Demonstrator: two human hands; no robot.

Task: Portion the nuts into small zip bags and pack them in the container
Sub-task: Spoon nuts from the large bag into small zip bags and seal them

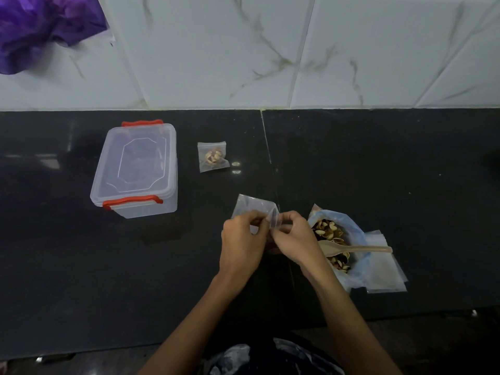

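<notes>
Between both hands (266, 234), zip bag (253, 208) (empty)

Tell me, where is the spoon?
The spoon lies across the open bag of nuts, on the counter's right side, just right of the right hand.

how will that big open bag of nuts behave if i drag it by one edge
The nut bag looks like thin soft plastic, so it would probably slump, not slide as one piece. Its mouth is open and folded back, so nuts may spill. The spoon lies loose across the mouth and would likely tip out.
</notes>
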